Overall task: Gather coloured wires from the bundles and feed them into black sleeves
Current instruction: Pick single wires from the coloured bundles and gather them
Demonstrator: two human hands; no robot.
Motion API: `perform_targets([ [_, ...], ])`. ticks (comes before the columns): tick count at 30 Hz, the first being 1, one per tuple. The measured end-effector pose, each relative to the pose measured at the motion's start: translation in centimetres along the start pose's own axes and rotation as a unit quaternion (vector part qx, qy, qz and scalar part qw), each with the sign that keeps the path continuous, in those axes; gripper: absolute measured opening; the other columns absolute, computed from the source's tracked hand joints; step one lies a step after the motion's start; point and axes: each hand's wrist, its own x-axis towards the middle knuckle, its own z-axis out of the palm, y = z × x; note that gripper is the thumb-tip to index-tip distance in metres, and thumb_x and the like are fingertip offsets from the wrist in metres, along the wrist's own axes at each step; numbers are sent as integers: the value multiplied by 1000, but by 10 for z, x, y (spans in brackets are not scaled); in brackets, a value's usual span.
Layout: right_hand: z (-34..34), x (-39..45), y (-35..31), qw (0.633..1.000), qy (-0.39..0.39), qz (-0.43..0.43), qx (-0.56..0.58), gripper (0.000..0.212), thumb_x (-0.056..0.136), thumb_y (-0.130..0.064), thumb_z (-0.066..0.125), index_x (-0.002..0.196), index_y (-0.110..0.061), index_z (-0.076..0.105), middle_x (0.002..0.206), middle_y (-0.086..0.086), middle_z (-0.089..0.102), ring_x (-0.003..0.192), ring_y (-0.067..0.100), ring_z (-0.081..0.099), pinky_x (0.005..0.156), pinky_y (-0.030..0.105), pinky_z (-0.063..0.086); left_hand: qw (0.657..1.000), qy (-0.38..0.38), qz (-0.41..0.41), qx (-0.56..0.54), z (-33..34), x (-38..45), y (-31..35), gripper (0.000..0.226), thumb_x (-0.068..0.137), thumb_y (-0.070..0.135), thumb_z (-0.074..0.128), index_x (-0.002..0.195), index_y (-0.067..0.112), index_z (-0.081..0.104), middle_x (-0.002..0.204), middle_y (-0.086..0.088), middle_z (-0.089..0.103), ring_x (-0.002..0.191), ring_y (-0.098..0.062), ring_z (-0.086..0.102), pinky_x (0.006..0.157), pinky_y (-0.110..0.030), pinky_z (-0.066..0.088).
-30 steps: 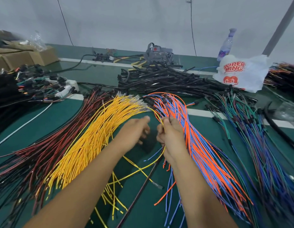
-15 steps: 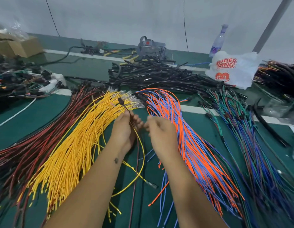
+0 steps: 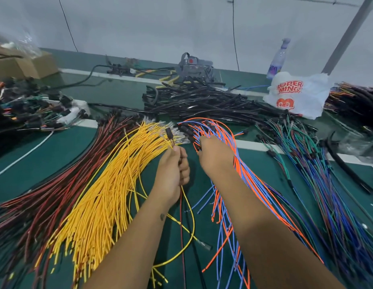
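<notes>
My left hand [image 3: 174, 170] grips a few gathered wires, a yellow one and a dark red one, whose ends with a small black connector [image 3: 169, 134] stick up above my fist. Their tails trail down below the hand. My right hand [image 3: 215, 155] reaches into the orange and blue wire bundle [image 3: 239, 167] near its connector ends, fingers curled down among the wires; what they hold is hidden. The yellow wire bundle [image 3: 110, 195] lies left of my left hand, the dark red bundle [image 3: 56, 184] further left. A pile of black sleeves [image 3: 202, 103] lies behind.
A green and blue wire bundle [image 3: 306, 163] fans out at the right. A white plastic bag [image 3: 296, 94] and a bottle [image 3: 277, 59] stand at the back right. Cardboard boxes [image 3: 25, 65] and a heap of connector harnesses [image 3: 31, 109] sit at the left.
My left hand has closed on the gathered wires and raised their connector end. My right hand has left it and moved right into the orange and blue bundle.
</notes>
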Motion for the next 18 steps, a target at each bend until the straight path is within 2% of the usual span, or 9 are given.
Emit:
perform_targets([
  [3, -1, 1, -3, 999, 0, 24, 29, 15, 90, -11, 58, 103, -18, 55, 106, 9, 58, 94, 33, 62, 64, 31, 36, 1000, 5, 6, 26, 2, 0, 0, 34, 104, 39, 28, 87, 17, 48, 48, 8, 25, 39, -8, 17, 36, -16, 17],
  [5, -2, 2, -3, 997, -14, 45, 60, 19, 86, -4, 56, 100, -17, 58, 104, 9, 61, 93, 32, 62, 67, 31, 42, 999, 11, 10, 30, 2, 0, 0, 33, 104, 40, 27, 89, 19, 47, 48, 9, 25, 38, -8, 17, 36, -16, 17],
  [7, -1, 1, -3, 997, -28, 51, 58, 27, 83, 0, 55, 104, -15, 64, 108, 10, 62, 98, 33, 62, 74, 33, 47, 999, 15, 16, 44, 2, 0, -1, 33, 104, 39, 28, 87, 20, 47, 48, 9, 26, 39, -8, 19, 37, -16, 17],
  [9, 2, -3, -1, 997, -9, 54, 58, 29, 86, -2, 55, 111, -14, 63, 111, 13, 61, 102, 35, 61, 76, 34, 47, 997, 13, 24, 72, 3, -3, -2, 33, 104, 38, 29, 83, 20, 47, 49, 10, 27, 40, -8, 19, 39, -17, 16],
  [13, 4, 0, 4, 992, -3, 58, 113, 39, 95, -12, 51, 131, -28, 57, 123, 11, 58, 109, 34, 59, 82, 35, 47, 995, 8, 34, 96, 5, -4, -5, 32, 104, 33, 30, 80, 20, 48, 50, 10, 26, 41, -7, 18, 39, -18, 16],
  [16, 3, 6, 2, 999, -3, 41, 35, 29, 93, -9, 51, 116, -23, 65, 116, 12, 58, 102, 34, 63, 74, 32, 45, 994, 17, 30, 99, 4, -3, -5, 32, 104, 32, 30, 81, 19, 48, 52, 9, 26, 42, -9, 18, 39, -20, 17],
  [18, 2, 9, -2, 1000, -5, 30, -8, 24, 90, -5, 52, 108, -16, 63, 111, 13, 58, 98, 35, 64, 68, 32, 40, 994, 16, 33, 107, 4, -3, -6, 32, 104, 32, 30, 80, 18, 48, 52, 8, 27, 43, -9, 19, 39, -20, 17],
])
